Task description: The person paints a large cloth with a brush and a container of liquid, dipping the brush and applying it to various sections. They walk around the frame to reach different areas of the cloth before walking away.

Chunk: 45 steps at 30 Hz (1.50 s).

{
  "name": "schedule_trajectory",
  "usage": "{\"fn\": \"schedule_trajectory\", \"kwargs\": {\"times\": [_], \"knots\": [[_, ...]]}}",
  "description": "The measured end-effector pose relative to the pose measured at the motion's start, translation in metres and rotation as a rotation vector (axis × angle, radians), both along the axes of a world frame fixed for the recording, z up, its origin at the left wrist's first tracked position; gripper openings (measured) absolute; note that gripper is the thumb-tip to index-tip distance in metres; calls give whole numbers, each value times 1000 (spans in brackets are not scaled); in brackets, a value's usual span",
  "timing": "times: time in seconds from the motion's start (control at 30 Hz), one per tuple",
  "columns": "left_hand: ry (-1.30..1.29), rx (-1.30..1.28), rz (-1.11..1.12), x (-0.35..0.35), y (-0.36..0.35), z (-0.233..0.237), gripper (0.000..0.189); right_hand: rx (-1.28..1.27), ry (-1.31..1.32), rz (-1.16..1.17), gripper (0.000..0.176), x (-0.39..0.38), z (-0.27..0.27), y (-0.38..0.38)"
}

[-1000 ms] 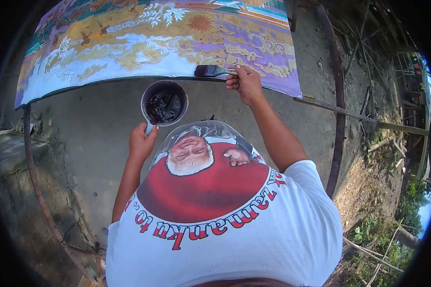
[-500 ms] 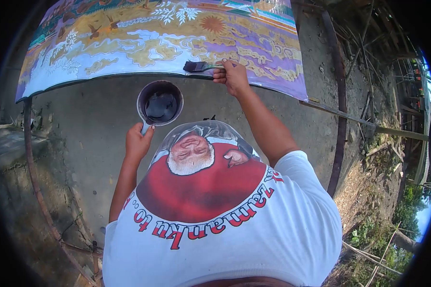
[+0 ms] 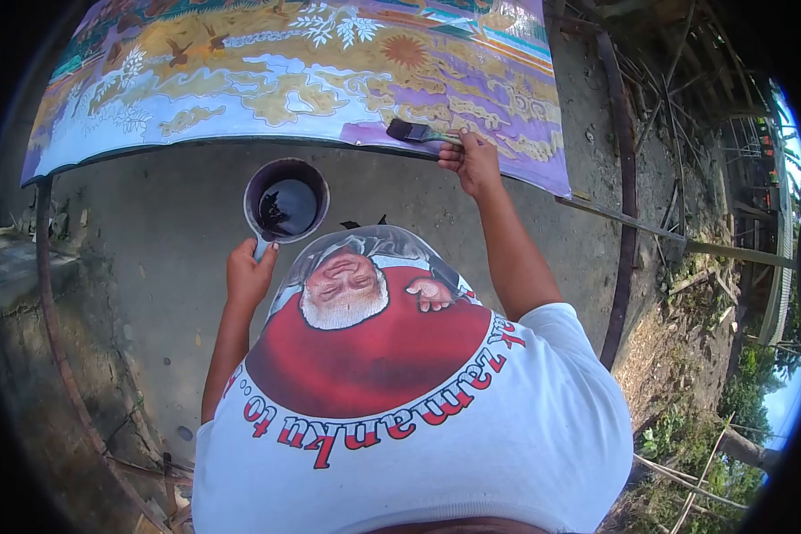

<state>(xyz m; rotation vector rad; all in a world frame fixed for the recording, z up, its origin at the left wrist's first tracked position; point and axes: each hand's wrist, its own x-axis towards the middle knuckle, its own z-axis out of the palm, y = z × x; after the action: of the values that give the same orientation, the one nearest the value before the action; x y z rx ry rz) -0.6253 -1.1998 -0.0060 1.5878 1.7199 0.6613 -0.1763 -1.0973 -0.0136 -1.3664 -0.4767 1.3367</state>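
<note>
My left hand point(image 3: 250, 271) is closed on the pale handle of a round dipper point(image 3: 252, 184) with dark purple liquid point(image 3: 288, 207) in it. The dipper is held below the front edge of a stretched, patterned cloth point(image 3: 276, 84). My right hand point(image 3: 472, 162) grips the handle of a flat paintbrush point(image 3: 407, 131), its dark bristles pointing left at the cloth's lower border. A patch of purple point(image 3: 365, 134) shows on the pale border just left of the bristles. Gold cloud shapes, white leaves and a brown sun decorate the cloth.
A wooden rail point(image 3: 632, 214) runs out right from the cloth's corner to a dark beam point(image 3: 628, 169). A thin curved bar point(image 3: 58, 338) stands on the left. Grey ground point(image 3: 178, 231) lies underneath. Sticks and plants point(image 3: 685, 436) are at the lower right.
My right hand has moved the brush to the right along the cloth's border, and purple now shows where it was. The dipper has shifted slightly left and down.
</note>
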Motion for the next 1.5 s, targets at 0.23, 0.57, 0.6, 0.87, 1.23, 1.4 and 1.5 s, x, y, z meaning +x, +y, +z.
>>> {"fn": "schedule_trajectory", "kwargs": {"times": [0.23,0.57,0.6,0.87,1.23,1.4,1.5], "knots": [[35,37,-47,-11,8,-1,38,20,-322,-192,31,36,-8,11],[61,15,-104,-21,11,-12,37,27,-194,8,30,-80,-4,45],[52,-9,-101,-22,13,-14,38,32,-191,3,30,-95,7,47],[20,-4,-145,-19,28,-10,40,258,-630,749,30,-174,62,13],[-2,7,-128,-36,46,-3,37,105,20,341,32,-151,39,1],[24,19,-85,-52,44,-10,39,94,-69,35,32,-104,12,37],[17,7,-31,-61,41,-12,42,38,-201,-75,32,-91,-13,63]]}}
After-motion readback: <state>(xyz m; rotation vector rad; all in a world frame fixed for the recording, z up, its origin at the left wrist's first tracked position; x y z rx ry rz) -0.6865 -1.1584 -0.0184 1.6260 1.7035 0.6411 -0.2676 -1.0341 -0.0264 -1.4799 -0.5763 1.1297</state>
